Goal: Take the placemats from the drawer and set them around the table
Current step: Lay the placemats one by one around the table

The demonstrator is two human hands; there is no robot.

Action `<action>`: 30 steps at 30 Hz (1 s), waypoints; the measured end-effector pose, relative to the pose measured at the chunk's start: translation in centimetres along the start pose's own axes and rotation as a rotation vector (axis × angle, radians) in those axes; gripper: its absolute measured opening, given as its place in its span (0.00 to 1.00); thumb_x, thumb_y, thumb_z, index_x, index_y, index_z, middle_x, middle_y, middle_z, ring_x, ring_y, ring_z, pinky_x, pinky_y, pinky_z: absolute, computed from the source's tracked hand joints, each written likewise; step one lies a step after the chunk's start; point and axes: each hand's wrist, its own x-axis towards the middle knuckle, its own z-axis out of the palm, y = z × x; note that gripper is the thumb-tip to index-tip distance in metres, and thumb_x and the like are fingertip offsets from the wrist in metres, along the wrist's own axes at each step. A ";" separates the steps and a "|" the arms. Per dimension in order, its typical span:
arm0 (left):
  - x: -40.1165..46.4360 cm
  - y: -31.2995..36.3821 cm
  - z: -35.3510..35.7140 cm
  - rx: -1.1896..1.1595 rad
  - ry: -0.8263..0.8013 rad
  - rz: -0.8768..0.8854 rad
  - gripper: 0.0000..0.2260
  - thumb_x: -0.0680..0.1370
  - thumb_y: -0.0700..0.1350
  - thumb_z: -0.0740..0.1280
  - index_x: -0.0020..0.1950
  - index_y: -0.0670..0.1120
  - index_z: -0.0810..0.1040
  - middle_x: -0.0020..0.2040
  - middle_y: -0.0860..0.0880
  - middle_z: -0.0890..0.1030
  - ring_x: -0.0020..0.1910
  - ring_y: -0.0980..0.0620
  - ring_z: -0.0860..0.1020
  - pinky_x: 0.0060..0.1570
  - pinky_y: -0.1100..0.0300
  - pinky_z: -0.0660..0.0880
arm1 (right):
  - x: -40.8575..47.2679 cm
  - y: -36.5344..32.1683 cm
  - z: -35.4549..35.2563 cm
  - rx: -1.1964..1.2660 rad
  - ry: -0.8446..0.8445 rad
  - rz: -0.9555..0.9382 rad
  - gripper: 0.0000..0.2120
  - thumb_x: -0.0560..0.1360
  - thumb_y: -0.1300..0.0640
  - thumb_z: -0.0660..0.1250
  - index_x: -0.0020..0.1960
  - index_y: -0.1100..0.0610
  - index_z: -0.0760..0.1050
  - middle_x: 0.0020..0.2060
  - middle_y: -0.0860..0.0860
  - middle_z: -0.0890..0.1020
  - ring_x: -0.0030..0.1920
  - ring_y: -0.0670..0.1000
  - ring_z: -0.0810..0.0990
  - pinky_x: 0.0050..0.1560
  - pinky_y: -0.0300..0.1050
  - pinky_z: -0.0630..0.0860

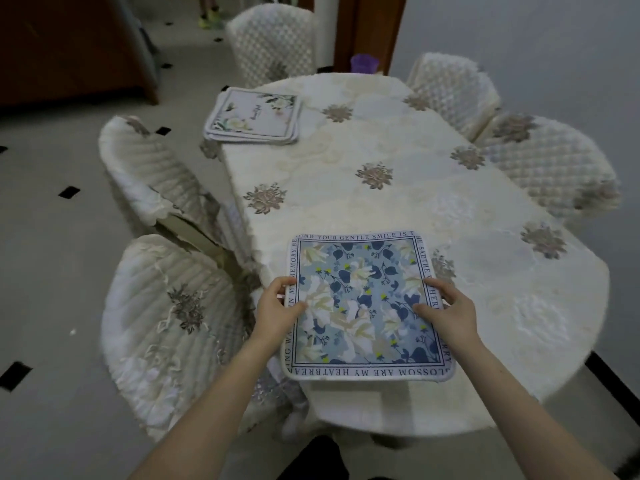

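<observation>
Two quilted chairs [166, 313] stand at the table's left side, pushed in close; on the far left corner of the cream tablecloth [398, 188] lies a stack of placemats [254, 116], white with pale floral print, slightly fanned and overhanging the edge. At the near end a blue floral placemat [367, 306] with a lettered border lies on the cloth; the left hand [277, 310] pinches its left edge, thumb on top, fingers curled beneath; the right hand [446, 306] likewise grips the right edge, thumb laid on the print. More covered chairs [547, 164] line the right side; a purple cup [363, 63] shows beyond the far end.
</observation>
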 end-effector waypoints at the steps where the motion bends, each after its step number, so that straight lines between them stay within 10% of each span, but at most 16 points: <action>1: 0.7 -0.2 0.3 -0.001 0.023 -0.016 0.16 0.73 0.36 0.72 0.57 0.49 0.75 0.48 0.51 0.78 0.46 0.49 0.78 0.37 0.65 0.76 | 1.3 -0.1 0.4 -0.020 -0.023 -0.001 0.23 0.67 0.64 0.77 0.59 0.51 0.79 0.61 0.55 0.79 0.61 0.55 0.77 0.57 0.58 0.78; 13: 4.2 -3.6 3.3 -0.017 0.306 -0.215 0.16 0.72 0.31 0.71 0.55 0.46 0.74 0.48 0.45 0.76 0.43 0.48 0.76 0.45 0.53 0.77 | 12.7 -0.3 5.4 -0.133 -0.291 -0.098 0.23 0.69 0.67 0.73 0.62 0.55 0.78 0.61 0.52 0.78 0.64 0.52 0.73 0.47 0.38 0.75; 21: 3.9 -5.4 6.0 -0.001 0.473 -0.245 0.16 0.76 0.31 0.65 0.62 0.42 0.74 0.54 0.44 0.77 0.51 0.47 0.77 0.52 0.54 0.76 | 16.1 4.1 5.8 -0.125 -0.426 -0.080 0.23 0.71 0.63 0.74 0.64 0.53 0.76 0.64 0.52 0.76 0.64 0.53 0.74 0.59 0.52 0.77; 25: 3.5 -6.1 7.8 0.364 0.501 -0.210 0.19 0.76 0.34 0.65 0.66 0.42 0.72 0.62 0.44 0.69 0.56 0.48 0.71 0.55 0.63 0.68 | 16.3 5.0 6.1 -0.423 -0.476 -0.250 0.25 0.73 0.56 0.70 0.68 0.50 0.69 0.62 0.55 0.74 0.54 0.57 0.77 0.54 0.49 0.74; 30: 3.4 -6.9 10.9 0.993 0.394 0.035 0.22 0.81 0.48 0.57 0.74 0.43 0.65 0.74 0.44 0.65 0.74 0.44 0.62 0.71 0.44 0.56 | 15.0 6.4 7.1 -0.866 -0.381 -0.770 0.30 0.78 0.50 0.59 0.77 0.54 0.56 0.76 0.61 0.57 0.76 0.61 0.54 0.74 0.56 0.55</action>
